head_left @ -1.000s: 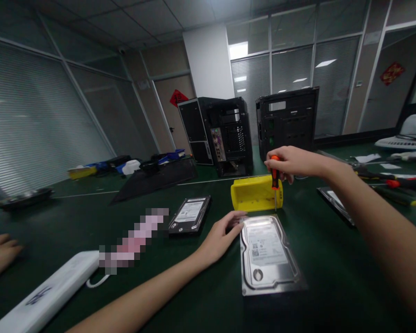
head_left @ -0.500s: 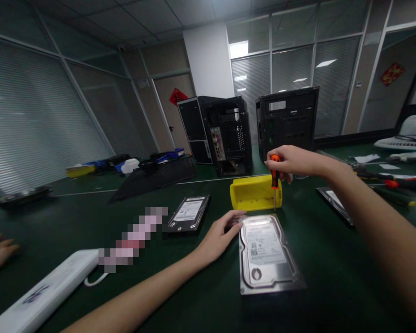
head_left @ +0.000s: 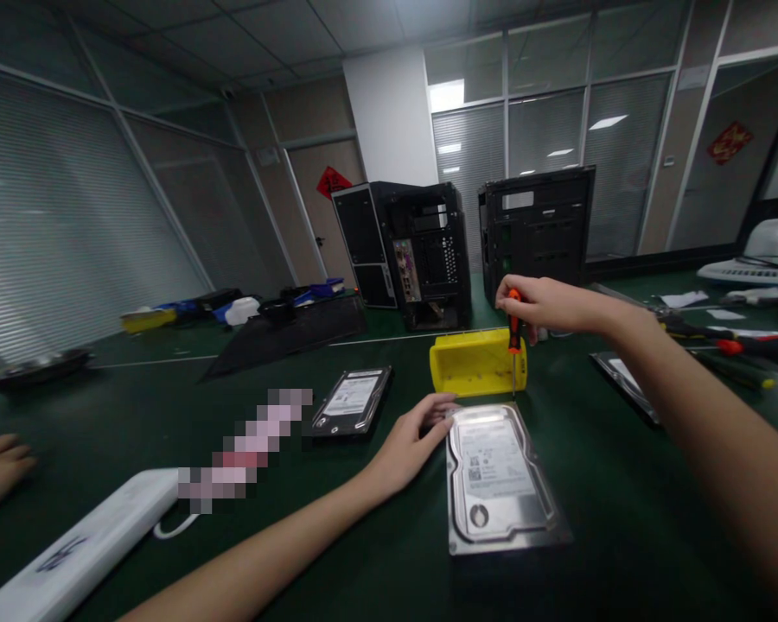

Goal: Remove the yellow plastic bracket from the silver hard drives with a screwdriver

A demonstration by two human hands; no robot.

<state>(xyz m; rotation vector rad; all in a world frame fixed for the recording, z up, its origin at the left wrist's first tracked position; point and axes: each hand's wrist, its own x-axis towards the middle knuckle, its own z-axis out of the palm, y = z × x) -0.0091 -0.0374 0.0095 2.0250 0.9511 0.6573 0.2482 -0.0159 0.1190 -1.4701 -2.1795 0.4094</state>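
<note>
A silver hard drive (head_left: 498,484) lies flat on the green table in front of me, its labelled face up. At its far left corner, my left hand (head_left: 417,439) grips the edge with bent fingers and the thumb. My right hand (head_left: 525,302) is closed round the handle of an orange and black screwdriver (head_left: 514,324). The screwdriver points straight down, its tip at the far edge of the drive; whether it sits in a screw is too small to tell. Just behind the drive is a yellow plastic bin (head_left: 473,363) with small bits inside, partly covered by the screwdriver.
A second hard drive (head_left: 353,399) lies left of my left hand, a third (head_left: 622,380) beyond my right forearm. Computer cases (head_left: 421,250) stand behind. A white power strip (head_left: 91,540) is at the near left, by another person's hand (head_left: 0,471). Pliers (head_left: 752,345) lie right.
Both hands keep their places, the left on the drive and the right on the upright screwdriver. Only a very slight shift of the view shows.
</note>
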